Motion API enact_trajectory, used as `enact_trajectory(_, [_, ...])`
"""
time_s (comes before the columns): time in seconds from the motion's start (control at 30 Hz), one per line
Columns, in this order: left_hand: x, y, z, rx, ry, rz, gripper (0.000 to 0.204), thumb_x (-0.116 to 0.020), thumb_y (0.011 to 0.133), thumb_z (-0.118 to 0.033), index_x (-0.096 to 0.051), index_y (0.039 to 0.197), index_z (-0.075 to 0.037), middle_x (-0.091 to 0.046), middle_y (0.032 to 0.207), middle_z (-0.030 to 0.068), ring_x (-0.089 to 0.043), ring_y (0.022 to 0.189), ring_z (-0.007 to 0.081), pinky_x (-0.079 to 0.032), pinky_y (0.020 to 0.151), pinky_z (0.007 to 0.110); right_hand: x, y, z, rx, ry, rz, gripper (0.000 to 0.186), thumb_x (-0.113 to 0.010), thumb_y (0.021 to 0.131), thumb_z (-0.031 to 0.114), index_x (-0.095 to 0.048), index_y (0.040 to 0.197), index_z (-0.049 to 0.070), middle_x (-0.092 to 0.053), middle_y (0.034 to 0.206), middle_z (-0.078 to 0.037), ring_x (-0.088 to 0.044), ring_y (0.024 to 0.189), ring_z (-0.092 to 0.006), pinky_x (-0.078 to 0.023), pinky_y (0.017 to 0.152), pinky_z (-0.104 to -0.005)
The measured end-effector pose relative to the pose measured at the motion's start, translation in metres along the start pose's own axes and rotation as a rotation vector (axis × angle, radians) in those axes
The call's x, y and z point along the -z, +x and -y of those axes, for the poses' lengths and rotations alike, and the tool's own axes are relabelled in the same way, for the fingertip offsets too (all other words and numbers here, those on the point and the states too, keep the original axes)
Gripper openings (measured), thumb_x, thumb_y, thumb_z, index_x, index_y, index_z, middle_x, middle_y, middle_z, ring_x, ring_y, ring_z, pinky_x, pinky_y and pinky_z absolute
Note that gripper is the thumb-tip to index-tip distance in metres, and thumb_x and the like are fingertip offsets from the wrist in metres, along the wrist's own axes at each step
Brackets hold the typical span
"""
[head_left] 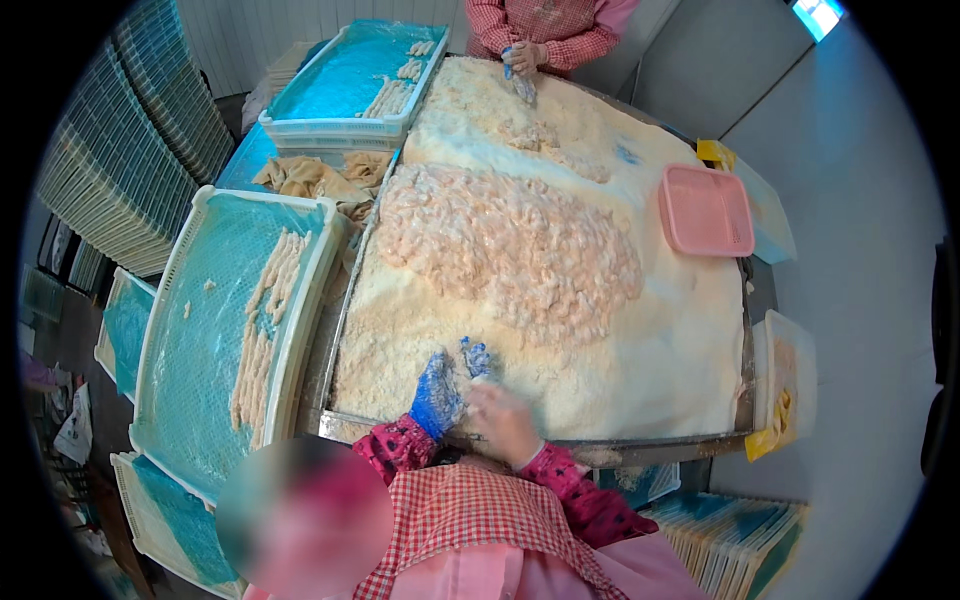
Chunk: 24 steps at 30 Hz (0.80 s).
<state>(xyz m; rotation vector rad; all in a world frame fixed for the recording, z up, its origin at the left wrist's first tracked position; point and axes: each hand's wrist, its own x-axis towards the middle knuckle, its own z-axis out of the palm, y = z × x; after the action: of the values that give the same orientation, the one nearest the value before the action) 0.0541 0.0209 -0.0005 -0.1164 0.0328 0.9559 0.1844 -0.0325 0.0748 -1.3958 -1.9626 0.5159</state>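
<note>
I have my left hand (436, 400), in a blue, powder-dusted glove, angled forward over the near edge of the wide, powder-covered tabletop (660, 385); its fingers point away from me, and I cannot tell whether they grip anything. My right hand (505, 418), looking bare, reaches in from the lower right just beside it, fingers curled inward. A small blue, white-dusted piece resembling glove fingers (476, 357) lies right at those fingertips, on their far side; I can't tell whether they grasp it. Beyond both hands, apart from them, the broad, glossy, pale-pink lumpy heap (520, 250) spreads over the middle of the tabletop.
</note>
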Motion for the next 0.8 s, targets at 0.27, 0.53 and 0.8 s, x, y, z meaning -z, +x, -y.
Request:
enact_trajectory(0.27, [-0.058,0.036,0.101,-1.013,0.064,0.187,0.049,-0.036,0.094,-0.028,-0.026,0.139,-0.013,-0.034,0.14,0.0071,-0.042,0.116,0.0195,-0.035,0.099,0.03,0.0,0.04,0.017,0.097,-0.193,-0.046,0.042,-0.042,0.085,0.031,-0.053,0.122,0.013,-0.051,0.124,-0.01,-0.045,0.112,-0.0339,-0.026,0.1,-0.0499])
enact_trajectory(0.53, [-0.072,0.016,0.079,-0.958,0.382,0.188,0.051,-0.035,0.095,-0.028,-0.022,0.141,-0.011,-0.024,0.145,0.0067,-0.026,0.131,0.0217,-0.019,0.108,0.033,-0.017,0.038,0.019,0.28,0.096,-0.004,0.046,-0.029,0.092,0.035,-0.045,0.129,0.014,-0.03,0.141,-0.013,-0.016,0.134,-0.0355,-0.009,0.107,-0.0506])
enact_trajectory(0.8, [0.044,0.009,0.033,-0.678,0.618,-0.307,0.053,-0.029,0.096,-0.04,-0.03,0.135,-0.004,-0.04,0.132,0.0107,-0.041,0.118,0.0191,-0.031,0.1,0.034,-0.026,0.066,0.045,0.32,0.393,0.129,0.067,-0.017,0.093,0.047,-0.02,0.139,-0.001,-0.021,0.143,-0.022,-0.02,0.132,-0.0381,-0.014,0.108,-0.044])
